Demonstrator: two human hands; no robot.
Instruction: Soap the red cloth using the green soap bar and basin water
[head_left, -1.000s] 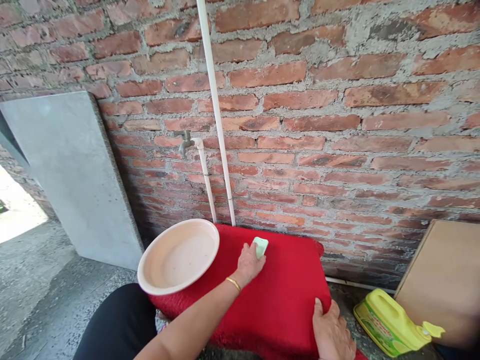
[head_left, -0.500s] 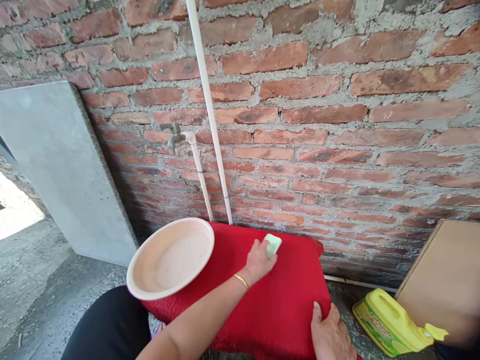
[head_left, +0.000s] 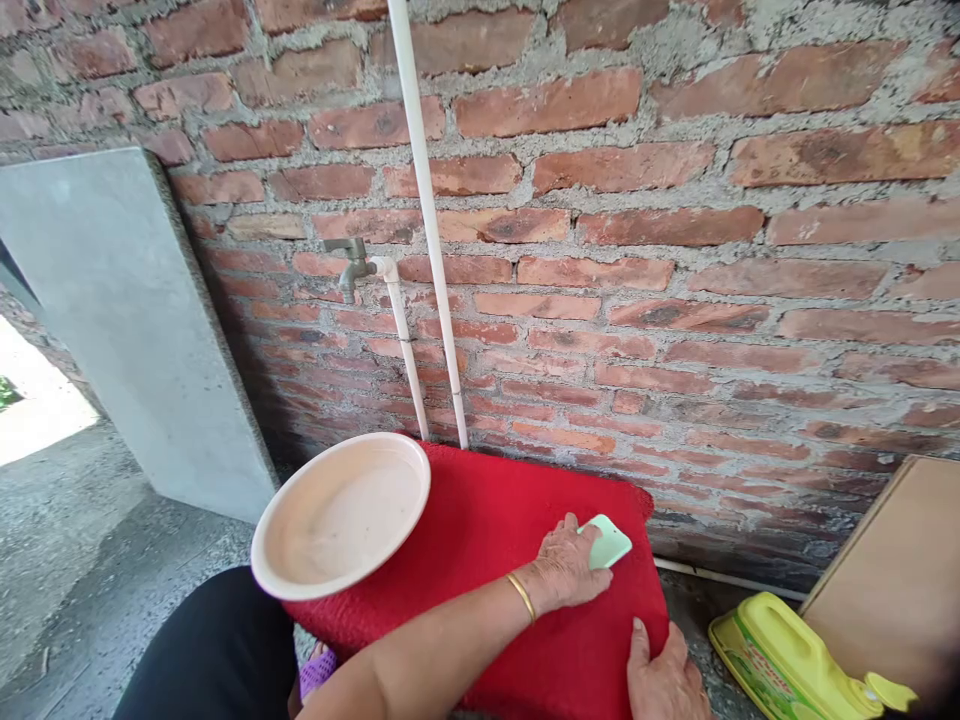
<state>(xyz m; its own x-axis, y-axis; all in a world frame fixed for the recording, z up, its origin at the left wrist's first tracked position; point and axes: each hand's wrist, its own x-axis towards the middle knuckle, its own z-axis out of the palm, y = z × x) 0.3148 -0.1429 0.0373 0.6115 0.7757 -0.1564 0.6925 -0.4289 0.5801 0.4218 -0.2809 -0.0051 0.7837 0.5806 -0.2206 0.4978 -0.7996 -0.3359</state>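
Note:
My left hand point(head_left: 571, 566), with a gold-coloured bangle at the wrist, is closed over a light green scrubbing brush point(head_left: 611, 545). The brush has a flat back with rounded corners and a small hole; its underside is hidden against the red cloth point(head_left: 495, 500). That cloth lies spread over a low surface. At its right front edge rests my right hand point(head_left: 666, 672), thumb apart from the fingers, holding nothing that I can see. Left of my left hand, a pale pink basin point(head_left: 341, 520) sits tilted on the cloth's corner.
A brick wall point(head_left: 600, 280) rises behind, with a tap point(head_left: 351, 268) and white pipes point(head_left: 429, 220). A grey slab point(head_left: 135, 320) leans at left. To the right are a yellow jug point(head_left: 795, 655) and a cardboard box point(head_left: 892, 560). My knee point(head_left: 217, 650) is beside the basin.
My left hand has slid the brush to the right and nearer to me across the red cloth. My right hand stays at the cloth's edge. The view has shifted slightly.

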